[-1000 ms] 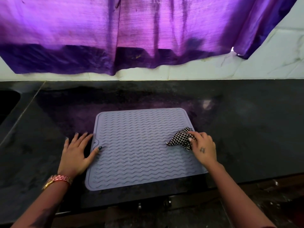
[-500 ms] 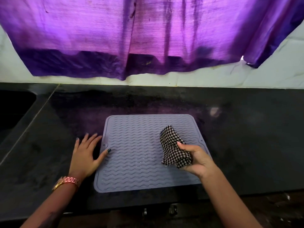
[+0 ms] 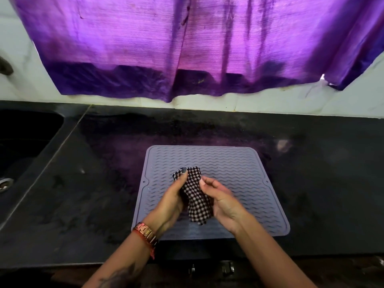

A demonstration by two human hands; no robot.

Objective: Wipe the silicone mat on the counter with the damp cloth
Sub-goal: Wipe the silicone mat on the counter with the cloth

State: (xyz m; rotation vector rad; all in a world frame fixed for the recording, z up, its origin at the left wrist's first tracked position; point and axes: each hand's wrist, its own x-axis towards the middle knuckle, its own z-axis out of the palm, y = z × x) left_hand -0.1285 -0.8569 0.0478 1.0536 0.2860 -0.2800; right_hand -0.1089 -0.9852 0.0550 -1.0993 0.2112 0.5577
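Both of my hands meet over the middle of the mat, with the checked cloth [image 3: 196, 198] bunched up between them. My left hand [image 3: 170, 202] grips the cloth from its left side, the fingers curled round the fabric and one dark-painted fingertip lying on top of the upper end of the bundle. My right hand [image 3: 223, 201] comes in from the other side, palm turned toward the cloth and fingers loosely curled; its thumb and fingertips sit at the cloth's right edge near the top, though the hand is blurred and I cannot tell how firmly it pinches. The cloth stands as a crumpled, upright roll in my hands, its lower end hanging down toward the mat, and I cannot tell whether that end touches the surface. The silicone mat [image 3: 245, 177] is pale grey-lilac with wavy ridges, lying flat on the dark stone counter [image 3: 322, 194], its near edge close to the counter's front edge. A small hole shows at each side edge of the mat. On my left wrist is a rose-gold watch band [image 3: 145, 230] with a red thread beside it. A sink [image 3: 22, 142] is set into the counter at the far left, and a purple curtain [image 3: 187, 44] hangs against the white tiled wall behind.
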